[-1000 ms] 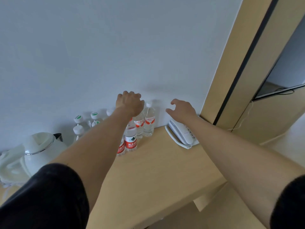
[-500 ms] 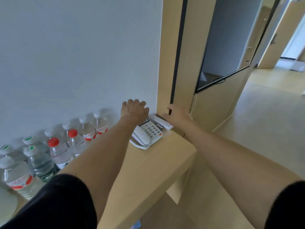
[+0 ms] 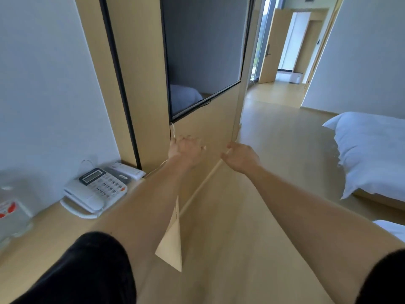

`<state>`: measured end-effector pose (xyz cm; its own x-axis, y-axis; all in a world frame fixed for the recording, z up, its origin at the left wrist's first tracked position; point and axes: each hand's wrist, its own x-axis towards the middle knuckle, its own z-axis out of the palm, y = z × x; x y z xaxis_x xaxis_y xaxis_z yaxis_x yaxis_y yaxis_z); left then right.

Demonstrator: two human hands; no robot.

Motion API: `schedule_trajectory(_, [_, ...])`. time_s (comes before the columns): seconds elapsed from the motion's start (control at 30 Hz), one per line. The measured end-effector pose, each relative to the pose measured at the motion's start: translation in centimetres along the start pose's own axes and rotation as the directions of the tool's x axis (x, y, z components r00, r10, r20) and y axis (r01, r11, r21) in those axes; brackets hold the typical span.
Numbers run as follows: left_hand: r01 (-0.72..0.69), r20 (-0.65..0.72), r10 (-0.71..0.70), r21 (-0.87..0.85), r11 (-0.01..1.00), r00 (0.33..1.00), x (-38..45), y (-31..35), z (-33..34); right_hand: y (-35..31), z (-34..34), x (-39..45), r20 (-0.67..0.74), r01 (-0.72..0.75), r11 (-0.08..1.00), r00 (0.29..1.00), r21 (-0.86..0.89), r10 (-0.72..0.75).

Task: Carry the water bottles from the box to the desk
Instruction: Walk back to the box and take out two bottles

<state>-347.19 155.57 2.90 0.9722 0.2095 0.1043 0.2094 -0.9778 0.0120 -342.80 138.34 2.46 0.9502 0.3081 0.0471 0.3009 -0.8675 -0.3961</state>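
One clear water bottle with a red and white label stands at the far left edge on the light wooden desk. Both my arms reach forward past the desk's right end, over the floor. My left hand hangs in the air with loosely curled fingers and holds nothing. To its right, my right hand is empty too, fingers relaxed. The box is out of view.
A white desk telephone lies on the desk near the wall. A wooden panel with a dark screen stands ahead. A bed with white bedding sits at the right. Wooden floor leads to a doorway.
The view has swung right, away from the row of bottles on the desk. Both hands have left the desk and telephone area and now hang over the floor.
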Motion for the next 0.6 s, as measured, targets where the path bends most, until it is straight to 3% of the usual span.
schedule_trajectory(0.33, [-0.257,0.067,0.265,-0.112,0.960,0.962,5.5,17.1,2.1,16.9,-5.9,-1.8,-0.090,-0.274,0.962,0.958,-0.003,0.272])
schedule_trajectory(0.6, [-0.348,0.222,0.354,-0.066,0.935,0.908,9.9,25.7,5.6,25.6,-7.3,-0.6,0.013,-0.406,0.911,0.913,-0.068,0.408])
